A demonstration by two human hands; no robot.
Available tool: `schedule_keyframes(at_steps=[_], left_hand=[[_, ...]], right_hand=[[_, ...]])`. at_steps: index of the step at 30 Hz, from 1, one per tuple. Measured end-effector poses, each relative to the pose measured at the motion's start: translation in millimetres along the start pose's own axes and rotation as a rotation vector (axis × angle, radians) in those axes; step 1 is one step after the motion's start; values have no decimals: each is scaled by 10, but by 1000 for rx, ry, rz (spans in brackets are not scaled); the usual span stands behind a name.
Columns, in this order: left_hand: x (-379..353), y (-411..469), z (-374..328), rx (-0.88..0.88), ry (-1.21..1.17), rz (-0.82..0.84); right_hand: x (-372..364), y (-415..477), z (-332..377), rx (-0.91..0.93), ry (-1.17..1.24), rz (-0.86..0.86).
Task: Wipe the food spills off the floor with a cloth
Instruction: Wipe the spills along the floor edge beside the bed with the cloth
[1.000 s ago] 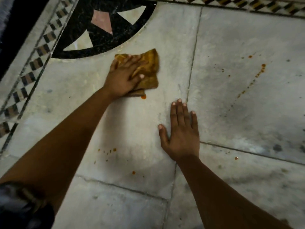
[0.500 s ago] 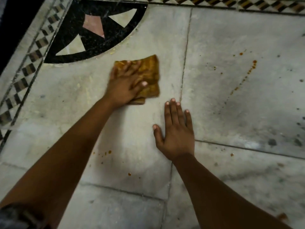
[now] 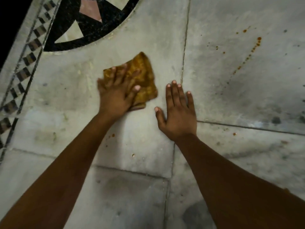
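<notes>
A crumpled mustard-yellow cloth (image 3: 143, 80) lies on the grey marble floor (image 3: 148, 30). My left hand (image 3: 115, 95) presses flat on the cloth's near-left part, fingers spread over it, and is blurred. My right hand (image 3: 179, 111) rests palm-down on the bare floor just right of the cloth, holding nothing. A dotted orange spill trail (image 3: 250, 52) runs diagonally on the slab to the far right. Small orange drops (image 3: 113, 135) lie near my left forearm, with another drop (image 3: 133, 155) closer to me.
A black curved inlay with pink and white triangles (image 3: 85, 19) fills the top left. A checkered border strip (image 3: 24, 66) runs along the left. Dark smudges (image 3: 275, 120) and one orange speck (image 3: 234, 134) sit at the right, by a floor joint.
My left hand has dragged the cloth toward me and a little right, over the drop that lay at its near edge. My right hand has stayed planted on the floor.
</notes>
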State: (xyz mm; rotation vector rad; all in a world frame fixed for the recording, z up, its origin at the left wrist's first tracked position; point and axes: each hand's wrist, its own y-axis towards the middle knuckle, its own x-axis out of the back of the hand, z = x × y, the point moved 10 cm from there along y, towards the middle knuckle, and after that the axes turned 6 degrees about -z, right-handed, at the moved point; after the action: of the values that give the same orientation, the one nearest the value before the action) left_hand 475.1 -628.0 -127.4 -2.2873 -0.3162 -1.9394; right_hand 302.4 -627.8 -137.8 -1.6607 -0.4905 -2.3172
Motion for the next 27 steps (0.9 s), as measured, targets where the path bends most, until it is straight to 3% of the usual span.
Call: schedule_keyframes(at_steps=[5, 8, 11, 15, 18, 21, 23, 27], left_hand=[[52, 549, 638, 284, 8, -5], [-56, 764, 279, 230, -2, 25], [-62, 421, -69, 105, 13, 18], [45, -325, 138, 25, 38, 10], [112, -250, 605, 196, 76, 15], [84, 210, 641, 343, 6, 8], [9, 396, 399, 306, -19, 16], [-54, -1, -116, 45, 18, 10]], right_hand=[[-34, -12, -10, 9, -14, 18], [-46, -8, -9, 15, -25, 20], [-11, -17, 9, 21, -23, 6], [-15, -21, 5, 21, -28, 13], [-22, -17, 8, 21, -26, 9], [-24, -22, 6, 22, -18, 2], [-28, -27, 1, 19, -19, 0], [-12, -18, 12, 22, -23, -10]])
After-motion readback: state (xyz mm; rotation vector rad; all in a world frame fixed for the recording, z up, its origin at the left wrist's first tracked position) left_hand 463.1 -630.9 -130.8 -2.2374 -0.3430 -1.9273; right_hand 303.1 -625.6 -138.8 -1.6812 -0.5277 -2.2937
